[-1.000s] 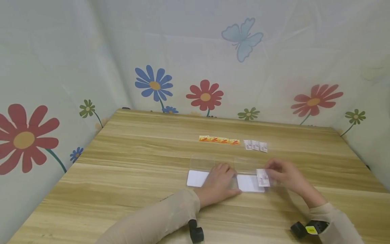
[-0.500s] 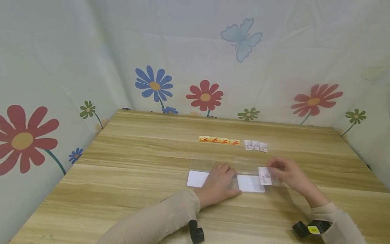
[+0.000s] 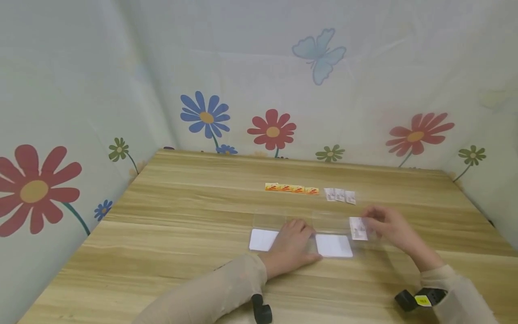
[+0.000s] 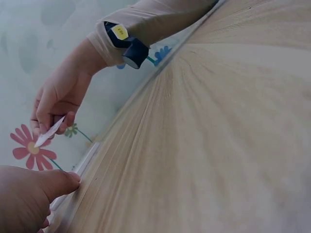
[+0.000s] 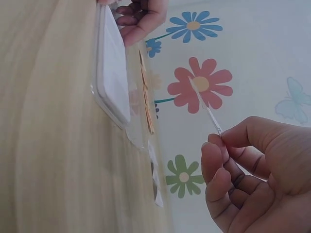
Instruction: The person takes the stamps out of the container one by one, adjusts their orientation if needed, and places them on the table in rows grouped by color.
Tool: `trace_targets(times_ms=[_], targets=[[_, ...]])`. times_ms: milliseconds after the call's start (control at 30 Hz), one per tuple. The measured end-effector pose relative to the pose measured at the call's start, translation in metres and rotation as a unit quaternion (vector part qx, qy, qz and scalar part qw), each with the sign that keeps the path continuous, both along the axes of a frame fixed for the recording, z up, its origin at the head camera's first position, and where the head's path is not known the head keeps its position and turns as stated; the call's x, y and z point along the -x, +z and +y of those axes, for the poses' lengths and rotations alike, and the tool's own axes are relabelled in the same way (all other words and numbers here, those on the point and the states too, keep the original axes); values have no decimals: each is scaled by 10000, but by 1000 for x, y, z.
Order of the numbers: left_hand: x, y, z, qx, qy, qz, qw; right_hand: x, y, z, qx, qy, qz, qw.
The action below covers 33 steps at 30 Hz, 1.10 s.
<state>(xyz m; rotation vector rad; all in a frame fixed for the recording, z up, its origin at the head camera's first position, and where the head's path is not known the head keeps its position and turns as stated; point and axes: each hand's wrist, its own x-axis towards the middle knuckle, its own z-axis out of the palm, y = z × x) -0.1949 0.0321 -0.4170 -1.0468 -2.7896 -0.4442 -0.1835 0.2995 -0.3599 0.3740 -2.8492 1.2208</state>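
Observation:
My right hand (image 3: 388, 227) pinches a small white printed packet (image 3: 358, 228) by its edge, between thumb and fingertips. The packet hangs above and right of a clear plastic case (image 3: 334, 246) with a flat white filling and its transparent lid folded back. In the right wrist view the packet (image 5: 209, 111) appears edge-on and thin. My left hand (image 3: 292, 247) holds the left end of that case, thumb at the near edge and fingers at the far side. A second such case (image 3: 263, 240) lies to the left, partly hidden by the left hand.
Farther back on the wooden table (image 3: 182, 252) lies a row of several yellow-orange packets (image 3: 291, 188). Right of it are three white printed packets (image 3: 339, 195). A flower-patterned curtain (image 3: 226, 54) stands behind the table.
The right hand has drawn the white packet away to the right and slightly up, off the right case's filling. The left hand keeps its place.

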Motion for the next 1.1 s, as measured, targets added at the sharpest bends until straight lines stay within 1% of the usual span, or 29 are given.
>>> trace_targets(times_ms=[200, 300, 600, 767, 900, 1000, 1100], targets=[[0, 1, -2, -41, -7, -20, 10000, 6, 10, 4, -176, 8, 145, 9997], [0, 2, -2, -67, -12, -29, 10000, 8, 14, 5, -248, 5, 95, 9996], [0, 1, -3, -66, 1, -57, 10000, 19, 23, 9, -409, -201, -16, 9990], [1, 1, -2, -65, -1, -97, 9999, 25, 25, 11, -399, -309, -175, 9986], [0, 1, -2, -79, -24, -44, 10000, 30, 24, 13, -401, -398, -330, 9979], [0, 2, -1, -57, -23, -7, 10000, 34, 24, 16, -404, -441, -377, 9975], [-1, 3, -1, -35, -4, -43, 10000, 37, 25, 18, -417, -471, -402, 9972]])
